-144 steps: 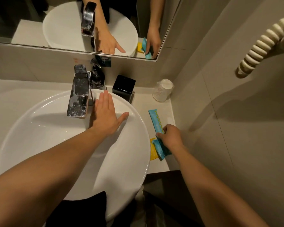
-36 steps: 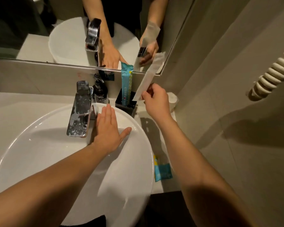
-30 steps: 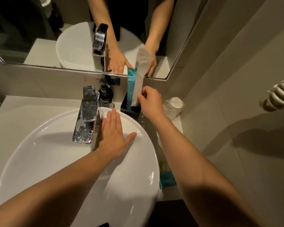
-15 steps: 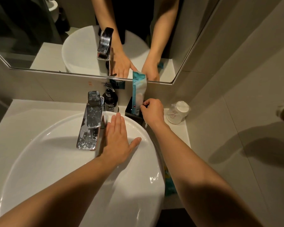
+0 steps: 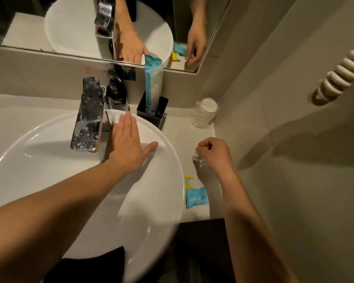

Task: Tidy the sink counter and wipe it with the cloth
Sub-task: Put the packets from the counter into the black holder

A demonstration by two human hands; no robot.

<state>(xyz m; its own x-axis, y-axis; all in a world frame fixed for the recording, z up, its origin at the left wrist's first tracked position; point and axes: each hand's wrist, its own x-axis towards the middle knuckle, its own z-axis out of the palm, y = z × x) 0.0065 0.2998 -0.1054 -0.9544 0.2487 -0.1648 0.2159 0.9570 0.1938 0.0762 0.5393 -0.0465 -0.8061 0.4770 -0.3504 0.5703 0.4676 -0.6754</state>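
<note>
My left hand [image 5: 127, 148] lies flat, fingers spread, on the back rim of the white basin [image 5: 164, 201], just right of the chrome faucet [image 5: 89, 115]. My right hand [image 5: 213, 154] hovers over the narrow counter [image 5: 178, 129] right of the basin, fingers curled in; a small pale scrap shows at its fingertips, and I cannot tell if it is held. A tall blue packet [image 5: 153, 78] with a pale one against it stands in the black holder [image 5: 151, 113]. A small blue sachet [image 5: 195, 198] and a yellow sachet [image 5: 189, 181] lie on the counter near my right forearm.
A dark pump bottle [image 5: 116, 94] stands behind the faucet. A wrapped upturned cup [image 5: 204, 112] sits in the back right corner by the tiled wall. The mirror [image 5: 49, 27] hangs above. A coiled cord [image 5: 343, 72] hangs on the right wall. Something dark like cloth [image 5: 86, 266] lies at the basin's front.
My right hand has slid the pale packet down into the black holder beside the blue one, let go, and drawn back toward the right counter. My left hand has stayed on the rim.
</note>
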